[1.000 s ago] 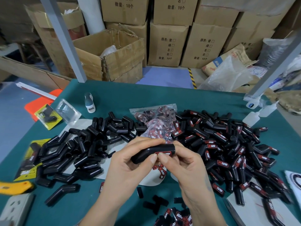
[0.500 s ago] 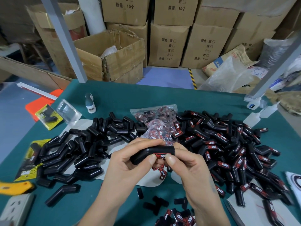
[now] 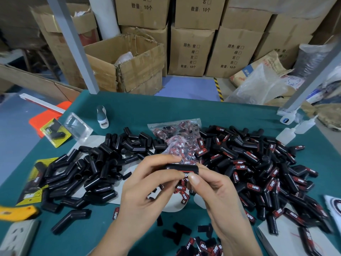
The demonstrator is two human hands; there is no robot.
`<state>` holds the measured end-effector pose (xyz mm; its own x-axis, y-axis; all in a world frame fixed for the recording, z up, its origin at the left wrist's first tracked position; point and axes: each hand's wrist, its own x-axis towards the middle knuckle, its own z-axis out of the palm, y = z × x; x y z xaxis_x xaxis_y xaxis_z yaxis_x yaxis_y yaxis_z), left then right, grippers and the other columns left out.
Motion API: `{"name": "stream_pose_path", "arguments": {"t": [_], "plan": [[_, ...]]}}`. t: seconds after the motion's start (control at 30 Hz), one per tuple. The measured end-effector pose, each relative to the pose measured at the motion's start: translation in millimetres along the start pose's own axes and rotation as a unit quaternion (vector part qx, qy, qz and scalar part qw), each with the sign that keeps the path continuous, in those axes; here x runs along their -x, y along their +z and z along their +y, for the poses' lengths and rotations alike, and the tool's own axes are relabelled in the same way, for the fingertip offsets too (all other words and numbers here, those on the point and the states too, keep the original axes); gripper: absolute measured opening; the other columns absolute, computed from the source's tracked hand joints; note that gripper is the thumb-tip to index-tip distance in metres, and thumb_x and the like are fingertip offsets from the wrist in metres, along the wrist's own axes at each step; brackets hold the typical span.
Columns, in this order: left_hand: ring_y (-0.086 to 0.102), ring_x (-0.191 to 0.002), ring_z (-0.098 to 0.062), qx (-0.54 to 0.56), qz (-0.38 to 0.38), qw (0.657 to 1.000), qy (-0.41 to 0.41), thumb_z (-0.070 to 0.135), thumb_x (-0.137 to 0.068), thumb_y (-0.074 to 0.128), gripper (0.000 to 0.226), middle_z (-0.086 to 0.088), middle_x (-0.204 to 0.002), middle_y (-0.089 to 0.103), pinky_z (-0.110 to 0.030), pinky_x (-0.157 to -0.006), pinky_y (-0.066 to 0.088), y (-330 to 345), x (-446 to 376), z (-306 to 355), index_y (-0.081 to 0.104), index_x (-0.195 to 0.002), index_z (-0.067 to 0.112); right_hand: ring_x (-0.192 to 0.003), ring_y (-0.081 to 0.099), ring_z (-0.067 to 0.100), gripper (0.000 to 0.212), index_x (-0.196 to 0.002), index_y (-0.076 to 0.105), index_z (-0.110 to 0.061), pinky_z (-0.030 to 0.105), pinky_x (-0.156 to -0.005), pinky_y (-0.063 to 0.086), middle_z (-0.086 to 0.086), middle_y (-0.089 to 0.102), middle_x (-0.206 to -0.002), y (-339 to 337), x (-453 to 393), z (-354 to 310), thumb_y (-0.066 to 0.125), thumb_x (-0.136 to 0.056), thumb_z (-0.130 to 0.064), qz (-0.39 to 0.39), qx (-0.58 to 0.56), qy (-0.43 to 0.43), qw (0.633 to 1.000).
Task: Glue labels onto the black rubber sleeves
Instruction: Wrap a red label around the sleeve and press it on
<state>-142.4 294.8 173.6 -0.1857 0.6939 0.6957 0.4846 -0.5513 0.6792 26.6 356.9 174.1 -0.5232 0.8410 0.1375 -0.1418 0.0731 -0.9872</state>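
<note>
cardboard cartons upper centre, printed "数量: 10个" | green counter | labelled sleeve pile right, red labels reading "TAPER" | plain sleeve pile left | left hand and right hand at centre, fingers curled, pinching one black sleeve between them, red label under thumbs

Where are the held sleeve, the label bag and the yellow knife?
held sleeve (image 3: 181, 167), head view, black top side
label bag (image 3: 177, 137), head view, clear plastic middle
yellow knife (image 3: 16, 213), head view, handle

Even, soft indoor light; edges bend, perhaps slightly blurred
</note>
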Motion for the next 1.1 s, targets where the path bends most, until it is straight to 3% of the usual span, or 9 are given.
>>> {"name": "stream_pose_path", "arguments": {"t": [0.1, 0.17, 0.3, 0.47, 0.63, 0.73, 0.93, 1.1], "plan": [[0.07, -0.108, -0.027, 0.014, 0.008, 1.0, -0.01, 0.008, -0.098, 0.07, 0.02, -0.001, -0.124, 0.068, -0.035, -0.077, 0.061, -1, 1, -2, 0.079, -0.111, 0.019, -0.082, 0.052, 0.029, 0.044, -0.109, 0.077, -0.006, 0.038, -0.081, 0.044, 0.023, 0.056, -0.09, -1, 0, -1, 0.065, -0.099, -0.048, -0.012, -0.009, 0.003, 1.0], [0.071, -0.107, -0.029, 0.024, 0.015, 0.999, -0.023, 0.008, -0.096, 0.072, 0.02, -0.002, -0.122, 0.07, -0.038, -0.079, 0.061, -1, 1, -2, 0.08, -0.111, 0.017, -0.08, 0.048, 0.017, 0.04, -0.108, 0.078, -0.01, 0.031, -0.078, 0.042, 0.014, 0.051, -0.084, -1, 0, -3, 0.065, -0.1, -0.047, -0.026, -0.021, 0.001, 0.999], [0.071, -0.106, -0.028, 0.035, 0.012, 0.999, -0.03, 0.013, -0.098, 0.071, 0.018, -0.002, -0.12, 0.07, -0.037, -0.077, 0.061, -3, -2, 0, 0.081, -0.112, 0.012, -0.078, 0.042, 0.028, 0.052, -0.104, 0.072, 0.003, 0.04, -0.076, 0.037, 0.027, 0.047, -0.088, 1, 2, -4, 0.066, -0.1, -0.049, -0.023, -0.017, 0.005, 1.0], [0.07, -0.103, -0.025, 0.039, 0.009, 0.998, -0.043, 0.012, -0.095, 0.073, 0.018, 0.0, -0.118, 0.066, -0.03, -0.076, 0.06, -3, -3, 3, 0.083, -0.11, 0.013, -0.08, 0.037, 0.036, 0.062, -0.097, 0.065, 0.011, 0.045, -0.074, 0.031, 0.026, 0.04, -0.086, 3, 3, -4, 0.062, -0.1, -0.051, -0.029, 0.001, 0.008, 1.0], [0.068, -0.103, -0.023, 0.034, 0.004, 0.998, -0.049, 0.015, -0.092, 0.077, 0.019, 0.004, -0.115, 0.064, -0.021, -0.082, 0.055, -5, -6, 4, 0.082, -0.11, 0.018, -0.078, 0.039, 0.02, 0.065, -0.087, 0.059, 0.006, 0.034, -0.075, 0.034, 0.008, 0.039, -0.08, 6, 3, -4, 0.056, -0.102, -0.057, -0.054, 0.013, 0.014, 0.998], [0.068, -0.102, -0.021, 0.026, 0.006, 0.998, -0.053, 0.015, -0.089, 0.079, 0.018, 0.003, -0.112, 0.064, -0.02, -0.084, 0.052, -5, -6, 4, 0.084, -0.106, 0.018, -0.074, 0.038, 0.012, 0.05, -0.073, 0.053, -0.018, 0.023, -0.073, 0.034, -0.01, 0.038, -0.076, 8, 3, -4, 0.052, -0.103, -0.058, -0.054, 0.026, 0.018, 0.998], [0.068, -0.1, -0.021, 0.017, 0.017, 0.998, -0.056, 0.017, -0.087, 0.081, 0.015, 0.003, -0.11, 0.063, -0.019, -0.083, 0.051, -4, -5, 7, 0.083, -0.102, 0.018, -0.072, 0.036, 0.014, 0.055, -0.074, 0.043, -0.014, 0.021, -0.069, 0.033, -0.008, 0.038, -0.076, 8, 3, -2, 0.049, -0.103, -0.06, -0.052, 0.016, 0.024, 0.998], [0.068, -0.099, -0.02, 0.005, 0.016, 0.999, -0.049, 0.02, -0.088, 0.081, 0.013, 0.007, -0.111, 0.062, -0.019, -0.079, 0.051, -4, -4, 9, 0.081, -0.1, 0.024, -0.074, 0.037, 0.015, 0.049, -0.074, 0.045, -0.015, 0.029, -0.07, 0.032, -0.004, 0.039, -0.077, 11, 5, -1, 0.049, -0.105, -0.053, -0.054, 0.016, 0.026, 0.998]]}}
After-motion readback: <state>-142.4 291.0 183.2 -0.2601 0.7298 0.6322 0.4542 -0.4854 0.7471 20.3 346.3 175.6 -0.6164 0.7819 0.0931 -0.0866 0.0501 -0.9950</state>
